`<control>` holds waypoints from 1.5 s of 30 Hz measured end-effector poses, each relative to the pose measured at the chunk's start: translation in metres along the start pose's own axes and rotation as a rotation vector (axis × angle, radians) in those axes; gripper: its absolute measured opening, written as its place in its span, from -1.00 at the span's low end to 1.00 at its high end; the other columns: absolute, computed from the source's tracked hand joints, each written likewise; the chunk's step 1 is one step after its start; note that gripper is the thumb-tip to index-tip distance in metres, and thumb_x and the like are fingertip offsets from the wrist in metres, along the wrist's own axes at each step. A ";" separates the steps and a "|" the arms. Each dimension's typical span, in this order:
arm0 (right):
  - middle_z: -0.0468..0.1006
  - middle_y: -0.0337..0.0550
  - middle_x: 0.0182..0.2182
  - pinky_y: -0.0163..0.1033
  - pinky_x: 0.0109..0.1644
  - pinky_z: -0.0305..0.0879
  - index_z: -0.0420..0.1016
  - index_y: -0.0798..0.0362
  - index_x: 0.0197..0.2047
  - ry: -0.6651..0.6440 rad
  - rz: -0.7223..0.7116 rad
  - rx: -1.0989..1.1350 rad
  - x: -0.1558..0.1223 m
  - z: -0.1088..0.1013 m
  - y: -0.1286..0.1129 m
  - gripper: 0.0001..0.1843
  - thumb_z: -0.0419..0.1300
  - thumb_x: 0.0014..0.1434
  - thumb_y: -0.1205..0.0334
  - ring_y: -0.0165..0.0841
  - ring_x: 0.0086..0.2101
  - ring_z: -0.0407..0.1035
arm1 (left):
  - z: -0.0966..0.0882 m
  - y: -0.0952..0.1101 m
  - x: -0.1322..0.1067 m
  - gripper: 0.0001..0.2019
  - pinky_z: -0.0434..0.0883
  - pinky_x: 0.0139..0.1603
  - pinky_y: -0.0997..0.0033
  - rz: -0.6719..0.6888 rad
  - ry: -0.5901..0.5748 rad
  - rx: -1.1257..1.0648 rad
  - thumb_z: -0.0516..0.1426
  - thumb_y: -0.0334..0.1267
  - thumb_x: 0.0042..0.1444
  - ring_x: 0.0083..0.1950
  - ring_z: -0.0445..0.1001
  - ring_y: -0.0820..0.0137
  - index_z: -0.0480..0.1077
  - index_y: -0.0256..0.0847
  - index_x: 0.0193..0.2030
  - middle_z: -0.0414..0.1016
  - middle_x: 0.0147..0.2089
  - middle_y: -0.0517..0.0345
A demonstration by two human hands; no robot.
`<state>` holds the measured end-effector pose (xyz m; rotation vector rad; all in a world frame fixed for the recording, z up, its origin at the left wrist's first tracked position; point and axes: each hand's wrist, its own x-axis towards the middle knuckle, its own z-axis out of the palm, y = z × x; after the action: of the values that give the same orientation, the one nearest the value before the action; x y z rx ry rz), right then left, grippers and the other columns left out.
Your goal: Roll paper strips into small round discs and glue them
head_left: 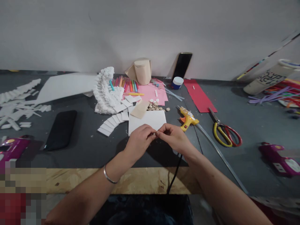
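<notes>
My left hand (141,137) and my right hand (172,136) meet over the front part of the table, fingertips pinched together. Something small and pale shows between them, too small to name. Just beyond lies a white sheet of paper (148,122), with a tan paper piece (140,109) overlapping its far left corner. Behind the sheet sits a pile of small beige rolled pieces (153,107). Several white squares (112,122) fan out left of the sheet. A yellow glue gun (188,119) rests close to my right hand, a clear glue stick trailing behind it.
Scissors (221,129) with yellow and red handles lie right, near a red paper strip (199,95). A white fluffy craft piece (104,93), coloured markers (126,85), a tan paper roll (142,72) and a propped phone (182,66) stand behind. Left is a black phone (61,129).
</notes>
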<state>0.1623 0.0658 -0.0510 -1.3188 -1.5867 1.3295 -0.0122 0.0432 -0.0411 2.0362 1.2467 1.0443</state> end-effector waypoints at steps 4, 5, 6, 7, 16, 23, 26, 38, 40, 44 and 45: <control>0.45 -0.29 -0.56 -0.28 -0.32 0.12 0.47 0.07 -0.52 -0.113 0.100 0.244 0.002 -0.004 -0.003 -0.73 0.34 -0.05 0.04 -0.45 -0.48 0.25 | -0.002 0.002 -0.001 -0.92 0.34 -0.28 0.47 -0.024 0.061 -0.111 0.21 -0.29 0.14 -0.31 0.44 0.44 0.46 -0.21 -0.36 0.48 -0.36 0.17; 0.44 -0.29 -0.58 -0.28 -0.33 0.12 0.47 0.08 -0.53 -0.140 0.132 0.309 0.002 -0.004 -0.004 -0.71 0.36 -0.07 0.03 -0.46 -0.48 0.25 | -0.002 0.002 -0.001 -0.92 0.35 -0.28 0.47 -0.025 0.077 -0.135 0.22 -0.29 0.13 -0.31 0.45 0.44 0.46 -0.21 -0.37 0.48 -0.36 0.18; 0.44 -0.29 -0.59 -0.29 -0.33 0.13 0.47 0.08 -0.54 -0.162 0.165 0.368 0.002 -0.004 -0.005 -0.70 0.38 -0.10 0.03 -0.46 -0.49 0.25 | -0.001 0.002 -0.002 -0.92 0.35 -0.27 0.48 -0.026 0.095 -0.158 0.23 -0.29 0.12 -0.31 0.45 0.45 0.46 -0.21 -0.37 0.48 -0.37 0.18; 0.44 -0.29 -0.59 -0.29 -0.34 0.13 0.46 0.08 -0.55 -0.179 0.197 0.422 0.003 -0.004 -0.005 -0.69 0.41 -0.12 0.03 -0.46 -0.49 0.26 | 0.000 0.001 -0.002 -0.92 0.36 -0.27 0.48 -0.030 0.115 -0.179 0.24 -0.29 0.11 -0.31 0.45 0.45 0.46 -0.21 -0.37 0.49 -0.37 0.18; 0.41 -0.33 -0.58 -0.32 -0.31 0.28 0.38 0.09 -0.61 -0.199 0.378 0.735 0.003 0.004 -0.008 -0.59 0.52 -0.27 0.09 -0.50 -0.49 0.30 | 0.010 -0.003 -0.002 -0.93 0.40 -0.29 0.46 -0.033 0.240 -0.280 0.28 -0.26 0.07 -0.32 0.48 0.44 0.52 -0.18 -0.36 0.52 -0.35 0.15; 0.40 -0.31 -0.57 -0.26 -0.26 0.33 0.35 0.07 -0.59 -0.187 0.353 0.740 0.001 0.006 -0.011 -0.61 0.48 -0.22 0.08 -0.47 -0.48 0.31 | 0.009 0.003 -0.002 -0.94 0.40 -0.26 0.46 -0.076 0.260 -0.308 0.28 -0.26 0.07 -0.28 0.48 0.43 0.56 -0.16 -0.31 0.54 -0.33 0.14; 0.39 -0.32 -0.56 -0.24 -0.25 0.34 0.36 0.06 -0.56 -0.185 0.382 0.742 0.000 0.008 -0.012 -0.62 0.47 -0.22 0.07 -0.45 -0.47 0.31 | 0.009 0.003 0.000 -0.90 0.40 -0.25 0.43 -0.175 0.239 -0.415 0.29 -0.22 0.04 -0.29 0.48 0.42 0.54 -0.18 -0.35 0.54 -0.34 0.14; 0.52 -0.19 -0.30 -0.22 -0.15 0.31 0.50 0.00 -0.18 0.039 -0.211 0.038 -0.002 -0.004 -0.009 -0.77 0.25 0.14 0.07 -0.38 -0.31 0.38 | 0.003 -0.006 0.008 -0.70 0.32 -0.38 0.55 -0.736 0.086 -1.104 0.44 -0.18 -0.29 -0.46 0.35 0.58 0.53 -0.31 -0.46 0.46 -0.50 0.20; 0.54 -0.16 -0.26 -0.21 -0.13 0.33 0.51 -0.01 -0.15 0.075 -0.333 -0.102 -0.004 -0.005 -0.011 -0.81 0.24 0.15 0.16 -0.37 -0.29 0.40 | 0.002 -0.005 0.007 -0.70 0.31 -0.40 0.58 -0.773 0.051 -1.153 0.44 -0.18 -0.28 -0.48 0.34 0.61 0.52 -0.31 -0.47 0.45 -0.51 0.21; 0.56 -0.14 -0.31 -0.21 -0.19 0.36 0.55 -0.03 -0.18 0.087 -0.516 -0.283 -0.005 -0.005 -0.015 -0.87 0.20 0.20 0.24 -0.34 -0.29 0.41 | 0.003 -0.004 0.006 -0.70 0.32 -0.42 0.61 -0.804 0.009 -1.200 0.45 -0.20 -0.29 -0.49 0.35 0.62 0.52 -0.32 -0.48 0.45 -0.50 0.21; 0.56 -0.14 -0.32 -0.21 -0.20 0.36 0.56 -0.03 -0.19 0.087 -0.544 -0.301 -0.005 -0.005 -0.015 -0.88 0.20 0.21 0.24 -0.33 -0.29 0.42 | 0.003 -0.003 0.006 -0.70 0.33 -0.42 0.61 -0.805 0.003 -1.202 0.45 -0.19 -0.29 -0.49 0.35 0.62 0.52 -0.33 -0.48 0.45 -0.51 0.21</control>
<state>0.1645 0.0629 -0.0344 -0.9823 -1.9548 0.7137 -0.0096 0.0497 -0.0435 0.5427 0.8967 0.9750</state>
